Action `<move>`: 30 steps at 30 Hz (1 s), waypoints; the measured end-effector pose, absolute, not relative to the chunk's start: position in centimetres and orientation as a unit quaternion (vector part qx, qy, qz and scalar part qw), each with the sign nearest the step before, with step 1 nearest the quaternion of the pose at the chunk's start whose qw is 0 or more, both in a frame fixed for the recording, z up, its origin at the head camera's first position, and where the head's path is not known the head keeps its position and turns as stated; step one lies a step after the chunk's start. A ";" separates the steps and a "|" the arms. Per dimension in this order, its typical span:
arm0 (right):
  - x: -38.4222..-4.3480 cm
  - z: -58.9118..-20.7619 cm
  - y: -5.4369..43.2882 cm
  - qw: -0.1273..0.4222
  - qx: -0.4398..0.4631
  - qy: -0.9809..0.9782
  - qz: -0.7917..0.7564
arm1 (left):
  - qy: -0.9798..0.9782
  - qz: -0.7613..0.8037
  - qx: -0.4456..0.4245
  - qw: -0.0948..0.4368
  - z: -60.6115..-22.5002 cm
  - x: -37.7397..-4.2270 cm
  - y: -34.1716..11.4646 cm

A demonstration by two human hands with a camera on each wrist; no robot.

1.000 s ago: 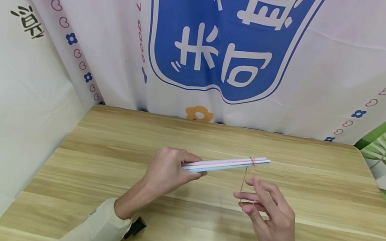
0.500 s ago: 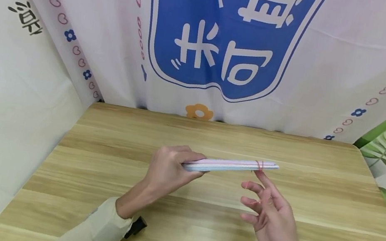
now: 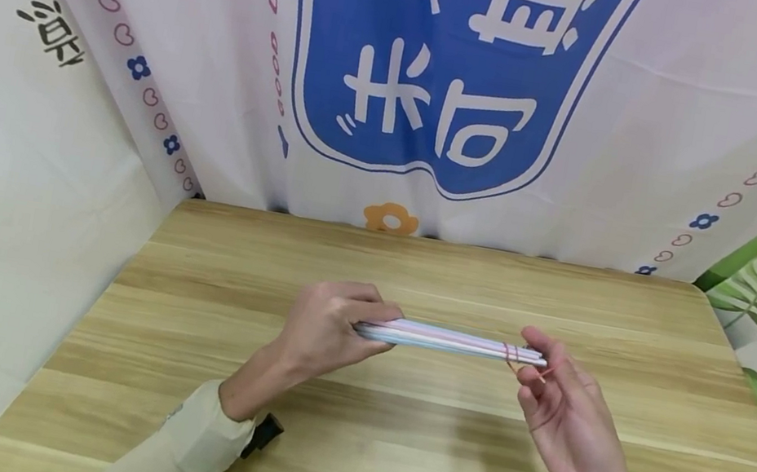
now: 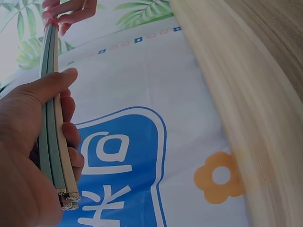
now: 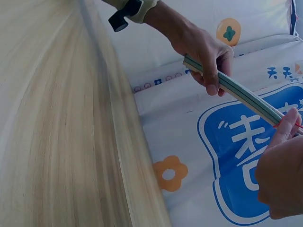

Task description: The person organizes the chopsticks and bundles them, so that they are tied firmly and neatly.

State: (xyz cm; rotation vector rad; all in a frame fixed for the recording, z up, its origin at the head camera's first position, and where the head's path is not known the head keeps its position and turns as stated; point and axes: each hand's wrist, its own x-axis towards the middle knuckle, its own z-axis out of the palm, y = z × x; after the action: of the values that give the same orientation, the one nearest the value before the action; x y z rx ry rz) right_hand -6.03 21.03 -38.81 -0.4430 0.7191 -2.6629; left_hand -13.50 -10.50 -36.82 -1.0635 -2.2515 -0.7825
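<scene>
A bundle of slim pastel chopsticks [image 3: 451,341] in pink, white and blue is held level above the table. My left hand [image 3: 325,331] grips it near its left end, thumb and fingers wrapped round. Their squared ends with a silvery pattern show below that hand in the left wrist view. A red rubber band [image 3: 509,354] is wound about the bundle near its right tip. From it a loop stretches to the fingers of my right hand [image 3: 572,423], which are bent around the tip and hold the band. The exact finger contact is partly hidden in the right wrist view.
A wood-grain table [image 3: 389,452] lies beneath both hands. Behind it hangs a white cloth [image 3: 660,148] with a blue printed sign. A small black device [image 3: 263,436] sits at the left sleeve.
The bundle has swung from tilted up at its right end to nearly level. My right hand has risen from below the tip to around it, drawing the band's loop over the end.
</scene>
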 end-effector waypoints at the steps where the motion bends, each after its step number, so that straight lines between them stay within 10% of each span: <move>1: -6.1 -38.8 21.0 0.170 -0.151 0.269 -0.936 | -0.834 -0.280 -0.395 0.265 -36.8 -13.5 -10.5; 18: -7.8 -39.8 21.5 0.109 -0.065 0.523 -0.843 | -0.865 -0.175 -0.394 0.257 -36.3 -13.2 -10.7; 30: -10.7 -40.9 21.6 0.049 -0.190 0.674 -0.712 | -0.889 -0.184 -0.370 0.197 -36.2 -13.3 -10.9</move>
State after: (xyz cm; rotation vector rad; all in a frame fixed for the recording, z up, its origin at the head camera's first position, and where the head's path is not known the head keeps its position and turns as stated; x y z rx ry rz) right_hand -10.74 21.64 -40.85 -0.5787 2.0549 -2.1693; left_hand -13.29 -10.86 -36.24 -1.0366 -2.4893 -0.5149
